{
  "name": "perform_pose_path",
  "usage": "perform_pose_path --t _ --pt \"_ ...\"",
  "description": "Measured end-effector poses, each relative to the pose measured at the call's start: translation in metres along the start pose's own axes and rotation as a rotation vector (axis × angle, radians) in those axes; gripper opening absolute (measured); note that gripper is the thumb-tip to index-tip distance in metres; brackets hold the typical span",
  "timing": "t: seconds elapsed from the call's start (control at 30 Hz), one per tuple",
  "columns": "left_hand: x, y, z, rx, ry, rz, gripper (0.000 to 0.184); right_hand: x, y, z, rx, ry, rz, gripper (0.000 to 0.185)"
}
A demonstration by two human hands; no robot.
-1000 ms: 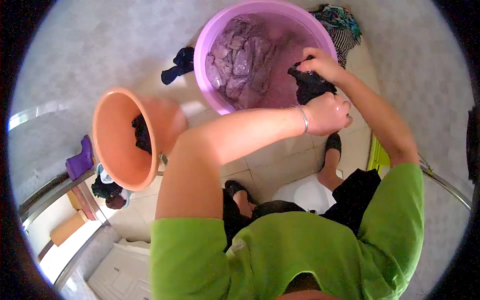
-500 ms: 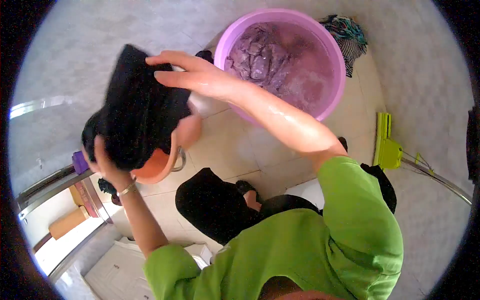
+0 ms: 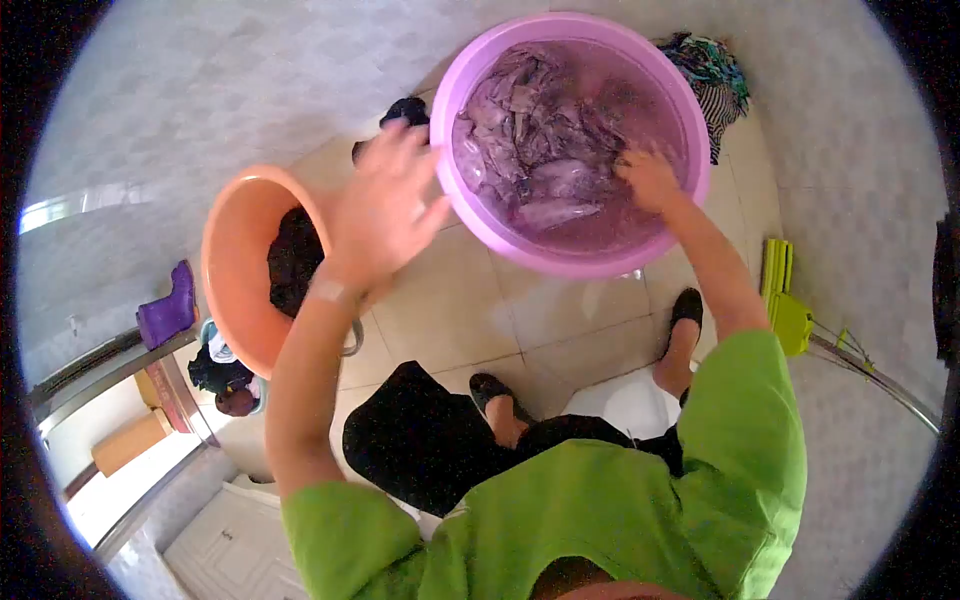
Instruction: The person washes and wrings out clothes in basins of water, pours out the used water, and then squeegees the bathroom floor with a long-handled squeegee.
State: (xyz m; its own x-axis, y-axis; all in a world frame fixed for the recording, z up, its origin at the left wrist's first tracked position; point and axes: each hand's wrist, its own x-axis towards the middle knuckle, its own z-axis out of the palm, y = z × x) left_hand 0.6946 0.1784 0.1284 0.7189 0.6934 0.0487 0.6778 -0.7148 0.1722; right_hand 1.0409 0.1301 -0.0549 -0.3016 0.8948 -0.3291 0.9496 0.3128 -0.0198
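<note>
Wet grey-purple clothes [image 3: 540, 125] lie in cloudy pinkish water inside a pink-purple tub [image 3: 455, 200]. At the tub's right side, my right hand [image 3: 650, 178] dips to the water by the clothes; its fingers look loosely apart, their tips partly hidden. My left hand [image 3: 385, 210], blurred by motion, hovers between the tub and an orange bucket [image 3: 235, 250], fingers spread and nothing in them. A black garment [image 3: 295, 265] rests inside the bucket, partly covered from view by my left hand and wrist.
Striped, patterned cloth [image 3: 715, 95] lies behind the tub at right, with dark cloth [image 3: 405, 112] at its left. A purple boot [image 3: 168, 308] and a small basin of clothes [image 3: 225, 375] are at left. A green mop [image 3: 785, 300] leans at right.
The black garment, held up by both hands before, is now in the orange bucket. Both hands have let go; the right moved over to the tub, the left rose toward it.
</note>
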Motion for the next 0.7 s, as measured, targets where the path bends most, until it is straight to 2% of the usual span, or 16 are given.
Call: perform_pose_path --t 0.03,0.07,0.13,0.17,0.23,0.3,0.37,0.4,0.43,0.47,0.5,0.53,0.6,0.63,0.7 --pt "0.025 0.001 0.028 0.053 -0.098 0.018 0.050 -0.005 0.009 -0.006 -0.136 -0.096 -0.005 0.030" --pt "0.049 0.005 0.055 0.105 -0.196 0.034 0.052 -0.005 0.013 -0.013 -0.141 -0.096 -0.007 0.030" --pt "0.085 0.008 0.110 0.220 -0.306 -0.080 0.058 0.004 0.021 -0.030 -0.175 -0.357 0.235 0.024" --pt "0.097 0.014 0.126 0.241 -0.346 -0.119 0.061 0.014 0.022 -0.038 -0.176 -0.349 0.227 0.024" --pt "0.109 0.026 0.160 0.208 -0.440 -0.211 0.065 0.040 0.011 -0.052 0.060 -0.060 0.265 0.025" --pt "0.112 0.050 0.181 0.235 -0.603 -0.224 0.061 0.066 -0.017 -0.052 0.373 0.314 0.388 0.037" --pt "0.108 0.067 0.213 0.216 -0.608 -0.227 0.059 0.089 -0.045 -0.045 0.242 0.499 0.375 0.050" --pt "0.110 0.081 0.208 0.320 -0.751 -0.218 0.057 0.096 -0.057 -0.041 0.287 0.437 0.343 0.053" --pt "0.105 0.088 0.216 0.218 -0.672 -0.171 0.058 0.100 -0.065 -0.037 0.329 0.374 0.313 0.056" --pt "0.107 0.095 0.231 0.193 -0.715 -0.186 0.059 0.104 -0.069 -0.024 0.270 0.379 0.248 0.047" --pt "0.107 0.099 0.242 0.168 -0.758 -0.200 0.060 0.108 -0.064 -0.011 0.275 0.374 0.244 0.047" --pt "0.103 0.101 0.252 0.164 -0.766 -0.206 0.060 0.107 -0.052 0.001 0.307 0.256 0.219 0.041" --pt "0.100 0.104 0.259 -0.399 -0.394 -0.401 0.055 0.109 -0.023 0.038 0.408 0.096 0.218 0.035" --pt "0.101 0.102 0.252 -0.400 -0.388 -0.406 0.055 0.109 -0.008 0.054 0.480 0.054 0.247 0.033" --pt "0.095 0.096 0.231 -0.380 -0.180 -0.127 0.044 0.087 0.007 0.053 0.570 0.099 0.209 0.030"
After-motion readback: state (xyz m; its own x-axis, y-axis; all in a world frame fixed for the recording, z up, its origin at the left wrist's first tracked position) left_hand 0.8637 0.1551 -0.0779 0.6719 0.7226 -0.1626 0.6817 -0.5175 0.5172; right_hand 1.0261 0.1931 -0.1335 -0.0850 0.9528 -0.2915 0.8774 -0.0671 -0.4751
